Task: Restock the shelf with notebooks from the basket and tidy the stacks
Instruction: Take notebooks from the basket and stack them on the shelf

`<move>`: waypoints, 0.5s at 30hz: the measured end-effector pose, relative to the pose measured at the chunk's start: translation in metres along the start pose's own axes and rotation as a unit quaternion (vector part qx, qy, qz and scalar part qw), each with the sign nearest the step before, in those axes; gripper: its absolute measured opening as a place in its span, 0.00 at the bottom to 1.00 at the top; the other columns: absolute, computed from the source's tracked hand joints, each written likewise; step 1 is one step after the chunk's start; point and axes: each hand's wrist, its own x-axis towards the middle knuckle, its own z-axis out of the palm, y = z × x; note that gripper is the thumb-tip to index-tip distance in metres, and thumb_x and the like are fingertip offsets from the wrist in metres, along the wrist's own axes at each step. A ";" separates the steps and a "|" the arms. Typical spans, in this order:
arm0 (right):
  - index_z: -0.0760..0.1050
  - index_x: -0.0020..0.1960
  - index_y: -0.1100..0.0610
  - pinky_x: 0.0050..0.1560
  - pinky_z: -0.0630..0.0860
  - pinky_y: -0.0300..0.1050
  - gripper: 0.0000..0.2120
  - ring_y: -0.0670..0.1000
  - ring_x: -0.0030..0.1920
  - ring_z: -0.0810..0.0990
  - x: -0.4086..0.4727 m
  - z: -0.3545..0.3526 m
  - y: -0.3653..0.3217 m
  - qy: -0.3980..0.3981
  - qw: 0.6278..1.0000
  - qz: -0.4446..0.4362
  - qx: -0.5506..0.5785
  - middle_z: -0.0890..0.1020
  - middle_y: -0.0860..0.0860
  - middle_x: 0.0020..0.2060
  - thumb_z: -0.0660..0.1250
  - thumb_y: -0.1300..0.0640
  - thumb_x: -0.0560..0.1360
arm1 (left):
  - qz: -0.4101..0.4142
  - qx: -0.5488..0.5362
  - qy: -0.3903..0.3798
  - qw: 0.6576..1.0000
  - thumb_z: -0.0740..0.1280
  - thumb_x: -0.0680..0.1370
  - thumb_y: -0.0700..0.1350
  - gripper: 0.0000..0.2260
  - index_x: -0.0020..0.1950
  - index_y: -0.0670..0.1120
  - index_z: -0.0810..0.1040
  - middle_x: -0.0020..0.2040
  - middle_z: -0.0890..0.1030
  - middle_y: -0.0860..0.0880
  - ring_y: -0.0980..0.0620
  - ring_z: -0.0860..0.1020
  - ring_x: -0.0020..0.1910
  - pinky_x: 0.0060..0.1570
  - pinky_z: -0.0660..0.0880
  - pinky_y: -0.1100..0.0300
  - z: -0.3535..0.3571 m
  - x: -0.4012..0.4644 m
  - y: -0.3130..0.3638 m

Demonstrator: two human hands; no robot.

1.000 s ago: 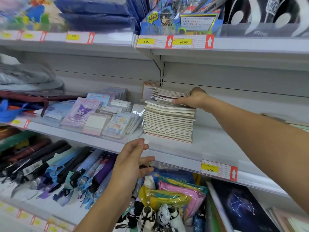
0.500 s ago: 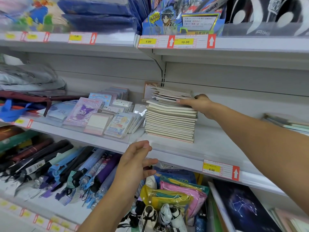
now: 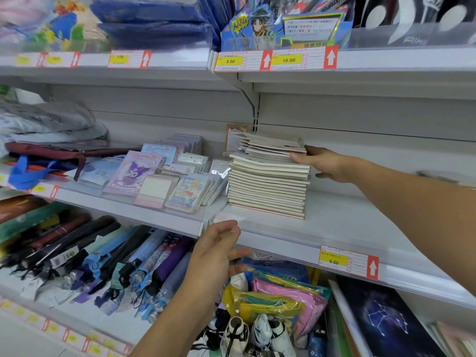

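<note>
Cream-edged notebooks [image 3: 268, 181] sit in one tall stack on the white shelf [image 3: 347, 228], and we see our right hand [image 3: 325, 163] reaching in against the stack's right side. Its fingers [image 3: 298, 157] lie at the seam between the neat lower notebooks and the looser, fanned handful on top; the thumb [image 3: 313, 149] sits above that top bundle's right edge, so the hand seems to pinch the upper notebooks (how firmly, we cannot tell). The lower part of the stack is fairly square, while the top few are skewed and slide back and to the left.

Our left hand [image 3: 219, 251] hovers below and in front of the stack, just beside the shelf's front rail, fingers loosely spread and holding nothing. It touches no notebook.

To the left of the right hand, beyond the stack, small cartoon notepads [image 3: 154, 176] in clear wrappers lie in overlapping rows on the same shelf. Further left of them is a pile of folded grey and dark red fabric goods [image 3: 51, 135]. Under the left hand, on the shelf below, folded umbrellas [image 3: 103, 258] lie side by side, and right beneath its wrist are bright plastic pouches [image 3: 278, 300]. A yellow price tag [image 3: 342, 260] reading 6.00 is fixed to the rail under the right forearm. A dark constellation-print book [image 3: 386, 323] leans low on the right.
</note>
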 end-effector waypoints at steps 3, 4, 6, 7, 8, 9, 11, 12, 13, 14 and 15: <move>0.63 0.75 0.56 0.70 0.67 0.53 0.39 0.52 0.70 0.70 0.002 0.004 -0.006 0.027 0.999 -0.011 -0.035 0.72 0.47 0.67 0.70 0.38 0.72 | -0.002 -0.002 0.001 1.000 0.65 0.81 0.44 0.08 0.58 0.48 0.79 0.51 0.82 0.49 0.51 0.84 0.42 0.36 0.81 0.59 -0.001 0.000 0.000; 0.68 0.71 0.57 0.66 0.71 0.50 0.38 0.52 0.65 0.74 0.004 0.007 -0.012 0.031 0.998 -0.012 -0.050 0.75 0.46 0.62 0.73 0.37 0.69 | 0.000 0.001 0.002 1.000 0.65 0.81 0.44 0.08 0.58 0.48 0.79 0.52 0.82 0.49 0.51 0.84 0.43 0.36 0.81 0.59 -0.001 0.001 0.000; 0.76 0.58 0.56 0.57 0.75 0.45 0.33 0.50 0.55 0.80 0.011 0.013 -0.022 0.042 0.995 -0.019 -0.086 0.81 0.48 0.54 0.77 0.36 0.63 | 0.004 0.006 0.003 1.000 0.65 0.81 0.44 0.08 0.58 0.49 0.79 0.52 0.82 0.50 0.49 0.84 0.46 0.37 0.81 0.59 -0.003 0.001 -0.001; 0.76 0.54 0.56 0.54 0.75 0.45 0.32 0.51 0.52 0.80 0.014 0.014 -0.025 0.058 0.993 -0.016 -0.103 0.82 0.50 0.51 0.78 0.36 0.61 | 0.006 0.006 0.003 1.000 0.65 0.81 0.44 0.08 0.58 0.49 0.79 0.52 0.82 0.50 0.48 0.84 0.47 0.37 0.81 0.60 -0.003 0.001 -0.002; 0.75 0.53 0.57 0.53 0.75 0.46 0.33 0.52 0.51 0.80 0.016 0.014 -0.027 0.075 0.991 -0.010 -0.114 0.81 0.50 0.49 0.79 0.36 0.60 | 0.006 0.005 0.003 1.000 0.65 0.81 0.44 0.08 0.58 0.49 0.78 0.52 0.82 0.50 0.47 0.84 0.49 0.37 0.81 0.60 -0.003 0.001 -0.002; 0.74 0.54 0.59 0.54 0.76 0.47 0.35 0.53 0.51 0.79 0.018 0.015 -0.027 0.086 0.989 -0.008 -0.120 0.81 0.51 0.49 0.80 0.36 0.59 | 0.005 0.005 0.002 1.000 0.65 0.81 0.44 0.08 0.59 0.49 0.78 0.52 0.82 0.50 0.46 0.84 0.50 0.37 0.81 0.60 -0.003 0.001 -0.002; 0.74 0.56 0.60 0.58 0.77 0.49 0.37 0.54 0.53 0.80 0.020 0.015 -0.027 0.085 0.990 -0.001 -0.114 0.81 0.52 0.52 0.80 0.37 0.59 | 0.005 0.005 0.003 1.000 0.65 0.81 0.44 0.08 0.59 0.50 0.78 0.53 0.82 0.50 0.46 0.83 0.51 0.38 0.81 0.59 -0.003 0.002 0.000; 0.74 0.56 0.60 0.59 0.77 0.48 0.36 0.54 0.53 0.80 0.020 0.015 -0.027 0.083 0.991 -0.001 -0.109 0.81 0.52 0.53 0.80 0.38 0.60 | 0.005 0.005 0.003 1.000 0.65 0.81 0.44 0.08 0.59 0.50 0.78 0.54 0.82 0.50 0.46 0.83 0.51 0.38 0.81 0.59 -0.004 0.003 -0.001; 0.74 0.57 0.60 0.59 0.76 0.48 0.35 0.54 0.54 0.80 0.019 0.015 -0.026 0.083 0.991 -0.011 -0.106 0.81 0.52 0.54 0.80 0.39 0.61 | 0.003 0.004 0.001 1.000 0.65 0.81 0.44 0.08 0.59 0.50 0.78 0.54 0.81 0.50 0.45 0.83 0.51 0.39 0.81 0.59 -0.005 0.004 -0.001; 0.73 0.57 0.60 0.59 0.76 0.47 0.33 0.53 0.54 0.79 0.017 0.016 -0.024 0.087 0.990 -0.017 -0.105 0.80 0.52 0.55 0.80 0.41 0.63 | 0.000 0.003 -0.001 1.000 0.65 0.81 0.44 0.08 0.59 0.50 0.78 0.55 0.81 0.50 0.45 0.83 0.52 0.39 0.81 0.58 -0.005 0.004 -0.001; 0.73 0.58 0.59 0.58 0.75 0.45 0.30 0.53 0.54 0.79 0.016 0.017 -0.021 0.090 0.991 -0.031 -0.091 0.80 0.51 0.55 0.79 0.43 0.66 | -0.002 0.002 -0.003 1.000 0.65 0.81 0.44 0.08 0.59 0.50 0.78 0.55 0.81 0.49 0.45 0.83 0.52 0.39 0.81 0.58 -0.006 0.003 -0.001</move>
